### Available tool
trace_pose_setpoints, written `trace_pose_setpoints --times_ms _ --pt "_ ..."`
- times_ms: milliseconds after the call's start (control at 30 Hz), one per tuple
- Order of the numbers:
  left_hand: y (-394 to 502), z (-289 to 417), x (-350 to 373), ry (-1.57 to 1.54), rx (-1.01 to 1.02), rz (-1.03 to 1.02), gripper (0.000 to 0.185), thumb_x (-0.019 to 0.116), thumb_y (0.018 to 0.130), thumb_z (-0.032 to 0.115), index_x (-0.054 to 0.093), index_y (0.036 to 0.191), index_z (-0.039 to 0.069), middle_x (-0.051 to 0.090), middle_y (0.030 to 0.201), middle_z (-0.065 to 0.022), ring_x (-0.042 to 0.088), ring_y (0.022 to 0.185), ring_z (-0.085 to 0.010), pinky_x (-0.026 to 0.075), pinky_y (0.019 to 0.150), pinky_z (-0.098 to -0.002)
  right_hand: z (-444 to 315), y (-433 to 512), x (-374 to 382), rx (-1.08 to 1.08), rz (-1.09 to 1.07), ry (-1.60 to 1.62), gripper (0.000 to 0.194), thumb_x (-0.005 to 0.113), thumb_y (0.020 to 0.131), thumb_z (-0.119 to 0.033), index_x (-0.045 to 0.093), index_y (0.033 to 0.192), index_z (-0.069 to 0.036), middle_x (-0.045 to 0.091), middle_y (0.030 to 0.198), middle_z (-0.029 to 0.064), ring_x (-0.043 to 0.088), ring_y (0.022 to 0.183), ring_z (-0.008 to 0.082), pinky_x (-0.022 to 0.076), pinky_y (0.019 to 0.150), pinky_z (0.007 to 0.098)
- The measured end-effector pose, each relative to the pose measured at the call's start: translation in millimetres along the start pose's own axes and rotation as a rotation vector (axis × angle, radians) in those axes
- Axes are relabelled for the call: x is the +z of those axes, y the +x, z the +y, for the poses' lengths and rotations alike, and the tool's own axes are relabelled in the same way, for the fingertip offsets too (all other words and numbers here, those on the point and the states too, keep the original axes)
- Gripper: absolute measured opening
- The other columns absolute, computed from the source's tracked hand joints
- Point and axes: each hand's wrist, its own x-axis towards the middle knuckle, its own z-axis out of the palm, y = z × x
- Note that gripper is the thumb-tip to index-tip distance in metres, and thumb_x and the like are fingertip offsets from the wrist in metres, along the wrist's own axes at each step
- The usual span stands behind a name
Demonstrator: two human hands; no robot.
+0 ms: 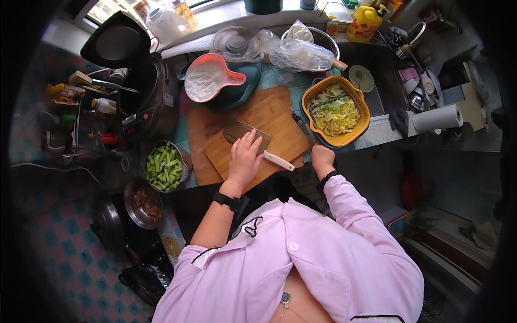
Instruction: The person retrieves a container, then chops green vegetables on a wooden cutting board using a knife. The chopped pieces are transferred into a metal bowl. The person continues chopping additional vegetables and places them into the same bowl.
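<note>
A cleaver with a white handle (278, 160) lies on the upper of two overlapping wooden cutting boards (282, 117). My left hand (244, 157) rests flat on its blade, fingers slightly spread. To the right, at the counter edge, my right hand (322, 157) is closed in a fist; a narrow tool, perhaps a knife, appears to stick out of it towards the boards, mostly hidden. Just beyond that fist, a yellow plastic basket (365, 109) holds shredded cabbage (335, 117) with dark-handled tongs or a similar utensil on top.
Cut green stalks (164, 167) fill a pot at left, near a metal bowl of minced meat (147, 204). A red-rimmed scoop of flour (206, 78) stands behind the boards, beside an open cooker (149, 105). Plastic bags (299, 54) cover a steel bowl; a sink (375, 95) is at right.
</note>
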Motion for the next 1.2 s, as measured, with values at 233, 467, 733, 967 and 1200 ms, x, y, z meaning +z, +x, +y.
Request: trace_pose_setpoints --times_ms 233,467,733,967,1200 --pt "24 39 14 -0.100 0.060 -0.067 0.053 0.072 0.082 0.010 0.057 0.132 0.007 0.049 0.146 -0.0145 0.046 0.134 -0.0315 0.033 0.112 -0.0443 37 -36 -28 -0.030 -0.090 0.283 0.021 0.069 0.080 -0.024 0.070 0.079 -0.003 0.071 0.079 0.0183 0.071 0.075 0.0355 0.0572 0.067 0.0439" --pt "42 76 31 -0.096 0.505 -0.251 0.062 0.072 0.077 0.006 0.057 0.136 0.016 0.046 0.150 -0.0084 0.042 0.139 -0.0264 0.032 0.113 -0.0454 46 -89 -78 -0.050 -0.170 0.796 0.021 0.071 0.077 -0.021 0.066 0.077 0.000 0.067 0.069 0.0164 0.068 0.063 0.0295 0.0547 0.061 0.0387" --pt "45 61 41 -0.261 0.212 -0.120 0.023 0.068 0.087 0.013 0.060 0.108 0.010 0.069 0.095 -0.0121 0.066 0.089 -0.0352 0.050 0.075 -0.0450 42 -59 -108 0.214 -0.117 1.315 0.037 0.070 0.091 -0.038 0.066 0.083 -0.002 0.064 0.063 0.0043 0.057 0.049 0.0111 0.0460 0.049 0.0280" --pt "63 29 36 -0.480 -0.142 0.131 0.043 0.065 0.094 0.016 0.037 0.127 0.010 0.065 0.088 -0.0181 0.065 0.082 -0.0417 0.048 0.068 -0.0481 115 17 -69 0.837 -0.069 1.183 0.054 0.071 0.087 -0.041 0.061 0.104 0.009 0.069 0.090 0.0172 0.070 0.072 0.0282 0.0573 0.054 0.0377" --pt "107 71 36 -1.093 -0.195 0.040 0.036 0.050 0.098 -0.001 0.030 0.126 0.009 0.054 0.104 -0.0105 0.053 0.067 -0.0130 0.048 0.060 -0.0287 130 30 -51 0.652 0.052 1.488 0.028 0.051 0.091 -0.016 0.064 0.106 0.003 0.070 0.082 0.0121 0.065 0.056 0.0221 0.0514 0.043 0.0330"
